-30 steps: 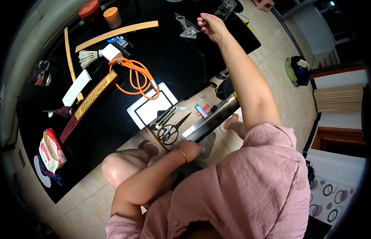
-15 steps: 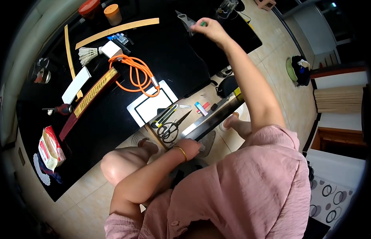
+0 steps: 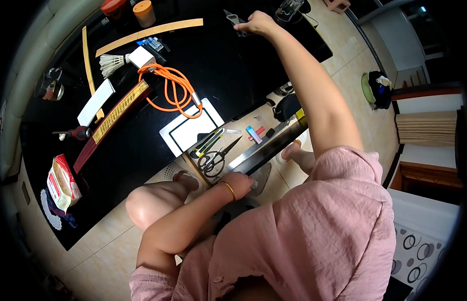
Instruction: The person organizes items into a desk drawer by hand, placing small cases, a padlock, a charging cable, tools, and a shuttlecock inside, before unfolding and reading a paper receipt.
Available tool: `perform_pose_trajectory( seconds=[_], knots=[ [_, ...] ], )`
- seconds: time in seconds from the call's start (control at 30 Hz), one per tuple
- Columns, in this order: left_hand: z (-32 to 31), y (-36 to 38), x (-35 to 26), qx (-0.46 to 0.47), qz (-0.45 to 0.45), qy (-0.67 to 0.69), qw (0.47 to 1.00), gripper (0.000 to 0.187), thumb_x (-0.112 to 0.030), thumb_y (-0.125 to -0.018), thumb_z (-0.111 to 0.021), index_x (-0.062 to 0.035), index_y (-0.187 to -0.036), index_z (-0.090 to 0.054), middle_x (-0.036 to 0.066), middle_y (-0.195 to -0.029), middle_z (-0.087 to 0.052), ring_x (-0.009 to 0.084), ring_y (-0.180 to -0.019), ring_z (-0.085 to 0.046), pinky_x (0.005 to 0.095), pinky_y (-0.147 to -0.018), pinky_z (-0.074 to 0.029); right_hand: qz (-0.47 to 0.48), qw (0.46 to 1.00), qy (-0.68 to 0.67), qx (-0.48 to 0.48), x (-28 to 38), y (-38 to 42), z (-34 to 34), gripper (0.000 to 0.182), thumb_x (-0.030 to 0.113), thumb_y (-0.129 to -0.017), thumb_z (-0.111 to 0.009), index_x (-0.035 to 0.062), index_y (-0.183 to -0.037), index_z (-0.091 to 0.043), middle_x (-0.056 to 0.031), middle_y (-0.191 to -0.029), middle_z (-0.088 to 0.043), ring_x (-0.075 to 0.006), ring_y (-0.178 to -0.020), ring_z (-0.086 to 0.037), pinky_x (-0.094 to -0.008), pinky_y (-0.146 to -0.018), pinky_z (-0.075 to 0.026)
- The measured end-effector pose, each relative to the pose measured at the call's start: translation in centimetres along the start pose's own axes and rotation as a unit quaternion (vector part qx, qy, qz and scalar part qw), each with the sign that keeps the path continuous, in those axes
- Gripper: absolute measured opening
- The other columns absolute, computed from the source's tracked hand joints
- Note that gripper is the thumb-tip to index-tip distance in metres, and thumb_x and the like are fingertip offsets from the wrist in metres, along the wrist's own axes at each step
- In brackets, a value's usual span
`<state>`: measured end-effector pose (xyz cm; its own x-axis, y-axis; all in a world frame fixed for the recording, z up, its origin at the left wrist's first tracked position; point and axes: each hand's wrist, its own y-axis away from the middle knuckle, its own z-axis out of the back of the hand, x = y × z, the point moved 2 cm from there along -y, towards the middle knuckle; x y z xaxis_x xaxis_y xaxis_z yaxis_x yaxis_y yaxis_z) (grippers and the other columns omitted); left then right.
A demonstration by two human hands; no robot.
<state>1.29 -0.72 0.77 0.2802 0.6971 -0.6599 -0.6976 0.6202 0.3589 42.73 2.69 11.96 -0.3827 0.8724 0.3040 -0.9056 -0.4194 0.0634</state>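
Observation:
My right hand reaches over the far part of the black table, fingers bent, its thumb on or just above a flat grey metal tool. What lies between its fingers is hidden. My left hand is closed at the front of an open drawer, with a small clear piece at its fingertips that I cannot make out. Inside the drawer are black-handled scissors, a yellow and black cutter, a blue and pink lighter-like object and a red item.
An orange cable with a white charger, a shuttlecock, a folded fan, a white tablet-like panel and a red-white packet lie on the table. Jars stand at the back.
My right hand has shifted slightly up and left and turned over the metal tool. The green bit between its fingers no longer shows. My left hand has hardly moved.

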Motion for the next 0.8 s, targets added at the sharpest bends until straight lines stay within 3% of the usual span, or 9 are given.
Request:
perform_pose_trajectory(
  seconds=[0.1, 0.27, 0.33, 0.5, 0.57, 0.6, 0.63, 0.7, 0.8],
  knots=[
    [0.5, 0.2, -0.3, 0.014, 0.006, 0.007, 1.000, 0.020, -0.024, -0.082, -0.055, -0.0086, -0.091, -0.063, 0.013, -0.090, -0.065, 0.0309, -0.087, -0.062, 0.0422, -0.077, -0.049, -0.010, 0.995, 0.058, 0.085, 1.5, -0.7, 0.3, 0.055, 0.045, -0.065, -0.078, -0.0028, -0.090, -0.068, -0.0182, -0.095, -0.066, -0.0292, -0.090, -0.064, -0.0360, -0.079, -0.050],
    [0.4, 0.2, -0.3, 0.013, 0.008, 0.004, 1.000, 0.018, -0.023, -0.082, -0.054, -0.0086, -0.088, -0.064, 0.013, -0.089, -0.066, 0.0302, -0.087, -0.063, 0.0416, -0.077, -0.049, -0.040, 0.989, 0.073, 0.125, 2.0, -1.1, 0.8, 0.060, 0.043, -0.064, -0.080, -0.0017, -0.101, -0.066, -0.0192, -0.102, -0.065, -0.0301, -0.094, -0.063, -0.0382, -0.083, -0.049],
    [-0.3, 0.0, 0.1, 0.008, 0.002, 0.000, 1.000, 0.020, -0.025, -0.082, -0.055, -0.0087, -0.089, -0.063, 0.012, -0.087, -0.065, 0.0304, -0.085, -0.062, 0.0421, -0.075, -0.049, -0.088, 0.985, 0.006, 0.150, 1.7, -0.9, 0.6, 0.063, 0.041, -0.061, -0.083, -0.0033, -0.103, -0.065, -0.0202, -0.106, -0.063, -0.0322, -0.100, -0.061, -0.0404, -0.084, -0.047],
    [-0.3, -0.1, 0.1, 0.001, 0.002, 0.005, 1.000, 0.022, -0.027, -0.082, -0.054, -0.0084, -0.089, -0.062, 0.012, -0.086, -0.065, 0.0307, -0.085, -0.062, 0.0428, -0.073, -0.049, -0.054, 0.987, -0.034, 0.148, -0.5, -1.3, 0.0, 0.063, 0.037, -0.061, -0.084, -0.0049, -0.104, -0.064, -0.0200, -0.110, -0.061, -0.0344, -0.102, -0.059, -0.0411, -0.086, -0.045],
    [-0.5, -0.3, 0.2, 0.020, 0.014, 0.000, 1.000, 0.022, -0.027, -0.082, -0.053, -0.0083, -0.088, -0.062, 0.012, -0.087, -0.065, 0.0312, -0.085, -0.062, 0.0432, -0.074, -0.049, -0.013, 0.984, -0.125, 0.126, -2.9, -2.9, -1.8, 0.036, 0.037, -0.065, -0.082, 0.0061, -0.072, -0.064, -0.0047, -0.077, -0.062, -0.0157, -0.071, -0.056, -0.0286, -0.061, -0.041],
    [-0.4, -0.3, 0.1, 0.024, 0.013, 0.002, 1.000, 0.022, -0.027, -0.082, -0.053, -0.0083, -0.088, -0.062, 0.012, -0.087, -0.065, 0.0312, -0.085, -0.062, 0.0432, -0.074, -0.049, -0.006, 0.965, -0.201, 0.165, -1.8, -0.2, -0.1, 0.030, 0.034, -0.067, -0.081, 0.0132, -0.070, -0.060, 0.0025, -0.070, -0.057, -0.0091, -0.063, -0.050, -0.0250, -0.056, -0.036],
    [-0.2, -0.2, 0.1, 0.027, 0.013, 0.001, 1.000, 0.022, -0.027, -0.082, -0.053, -0.0083, -0.089, -0.062, 0.012, -0.088, -0.065, 0.0313, -0.085, -0.062, 0.0435, -0.074, -0.049, -0.015, 0.973, -0.189, 0.133, -1.4, 1.9, 0.7, 0.029, 0.033, -0.070, -0.079, 0.0132, -0.081, -0.062, 0.0042, -0.070, -0.055, -0.0059, -0.060, -0.048, -0.0224, -0.053, -0.033],
    [-0.3, -0.1, 0.0, 0.033, 0.010, 0.003, 0.999, 0.022, -0.026, -0.081, -0.052, -0.0083, -0.089, -0.062, 0.012, -0.088, -0.065, 0.0314, -0.086, -0.062, 0.0437, -0.074, -0.049, -0.014, 0.927, -0.339, 0.158, -2.8, 4.8, 0.8, 0.032, 0.033, -0.072, -0.077, 0.0143, -0.092, -0.061, 0.0058, -0.072, -0.055, -0.0041, -0.060, -0.047, -0.0194, -0.050, -0.029],
    [-0.4, -0.2, 0.2, 0.017, 0.008, 0.006, 1.000, 0.022, -0.027, -0.082, -0.052, -0.0082, -0.090, -0.061, 0.012, -0.089, -0.065, 0.0311, -0.087, -0.062, 0.0435, -0.075, -0.049, -0.018, 0.803, -0.583, 0.117, -4.2, 13.4, 2.8, 0.030, 0.026, -0.078, -0.072, 0.0129, -0.102, -0.058, 0.0060, -0.076, -0.054, -0.0028, -0.057, -0.042, -0.0178, -0.045, -0.026]
  ],
)
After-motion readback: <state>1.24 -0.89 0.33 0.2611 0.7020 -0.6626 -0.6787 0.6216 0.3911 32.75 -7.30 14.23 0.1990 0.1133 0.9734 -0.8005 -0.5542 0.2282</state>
